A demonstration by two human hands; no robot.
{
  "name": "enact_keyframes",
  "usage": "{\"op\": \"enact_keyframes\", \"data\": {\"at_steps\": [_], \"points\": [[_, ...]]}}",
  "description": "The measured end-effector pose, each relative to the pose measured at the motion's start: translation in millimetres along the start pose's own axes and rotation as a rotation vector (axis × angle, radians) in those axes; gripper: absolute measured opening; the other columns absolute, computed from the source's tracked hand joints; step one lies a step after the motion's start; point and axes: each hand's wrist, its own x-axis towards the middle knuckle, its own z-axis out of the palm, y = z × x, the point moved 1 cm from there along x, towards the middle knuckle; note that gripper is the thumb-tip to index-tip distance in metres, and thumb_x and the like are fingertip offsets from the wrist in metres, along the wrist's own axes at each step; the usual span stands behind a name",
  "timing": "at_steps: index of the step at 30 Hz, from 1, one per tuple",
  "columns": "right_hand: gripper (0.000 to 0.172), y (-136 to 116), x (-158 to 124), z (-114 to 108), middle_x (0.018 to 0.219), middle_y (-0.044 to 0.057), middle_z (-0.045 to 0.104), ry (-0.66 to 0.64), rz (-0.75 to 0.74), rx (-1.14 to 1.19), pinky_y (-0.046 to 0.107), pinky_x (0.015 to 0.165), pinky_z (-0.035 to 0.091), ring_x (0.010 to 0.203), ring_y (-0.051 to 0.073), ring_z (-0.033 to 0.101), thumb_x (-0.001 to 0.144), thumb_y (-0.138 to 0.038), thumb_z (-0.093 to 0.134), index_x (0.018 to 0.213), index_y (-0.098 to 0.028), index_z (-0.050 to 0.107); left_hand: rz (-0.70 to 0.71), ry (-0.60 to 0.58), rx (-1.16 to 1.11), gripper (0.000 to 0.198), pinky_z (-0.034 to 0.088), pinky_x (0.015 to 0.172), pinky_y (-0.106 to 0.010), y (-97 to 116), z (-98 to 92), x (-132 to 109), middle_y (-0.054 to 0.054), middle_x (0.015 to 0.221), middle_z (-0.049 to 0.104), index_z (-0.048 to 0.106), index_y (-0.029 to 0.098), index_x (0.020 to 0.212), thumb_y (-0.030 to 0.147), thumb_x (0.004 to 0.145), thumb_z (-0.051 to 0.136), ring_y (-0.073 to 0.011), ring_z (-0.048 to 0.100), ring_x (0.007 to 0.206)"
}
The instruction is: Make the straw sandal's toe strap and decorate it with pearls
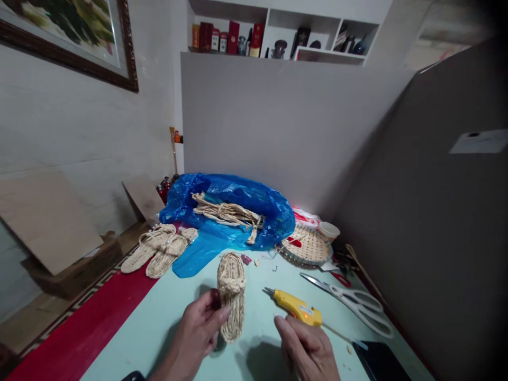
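Note:
My left hand [200, 330] grips a small woven straw sandal [232, 296] by its left side, thumb and fingers closed on it, on the pale green table [159, 317]. My right hand [307, 349] lies just right of the sandal with fingers curled, right behind a yellow hot glue gun [296, 306]; I cannot tell whether it holds the gun's handle. The gun's nozzle points left toward the sandal.
A blue plastic bag [226, 211] with straw bundles [228, 212] lies behind. Two more straw sandals [159, 248] rest at the left edge. A round woven tray [307, 245], a paper cup [329, 230], white-handled scissors [353, 301] and a dark phone [381, 362] sit right. Grey partitions enclose the table.

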Motion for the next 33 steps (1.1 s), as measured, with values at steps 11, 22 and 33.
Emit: {"op": "enact_keyframes", "data": {"at_steps": [11,22,33], "points": [[0.034,-11.5,-3.7,12.7,0.082,0.0,0.081,-0.152,-0.039,0.276,0.03,0.08,0.056,0.079,0.019,0.077,0.107,-0.05,0.046,0.105,-0.029,0.072,-0.001,-0.039,0.045,0.071,0.025,0.037,-0.018,1.7,-3.3,-2.6,0.003,0.062,0.063,0.07,0.012,0.106,0.066,0.063,0.087,-0.0034,0.035,0.039],[0.043,-11.5,-6.0,-2.4,0.047,-0.005,0.062,-0.082,0.133,0.12,0.024,0.042,0.042,0.036,0.014,0.058,0.098,-0.055,0.06,0.069,-0.023,0.064,0.033,-0.06,0.087,0.034,0.029,0.038,-0.017,-2.1,-6.7,-0.6,0.007,0.065,0.058,0.068,0.015,0.099,0.046,0.089,0.076,-0.0032,0.038,0.041],[0.042,-12.8,2.9,-0.1,0.133,0.013,0.072,-0.356,-0.228,-0.311,0.041,0.104,0.055,0.123,0.026,0.068,0.096,-0.01,0.05,0.135,-0.02,0.062,0.092,0.111,0.108,0.028,0.063,0.073,-0.038,23.2,-18.5,4.7,-0.006,0.114,0.073,0.066,0.018,0.122,0.034,0.099,0.067,-0.0202,0.073,0.087]]}}
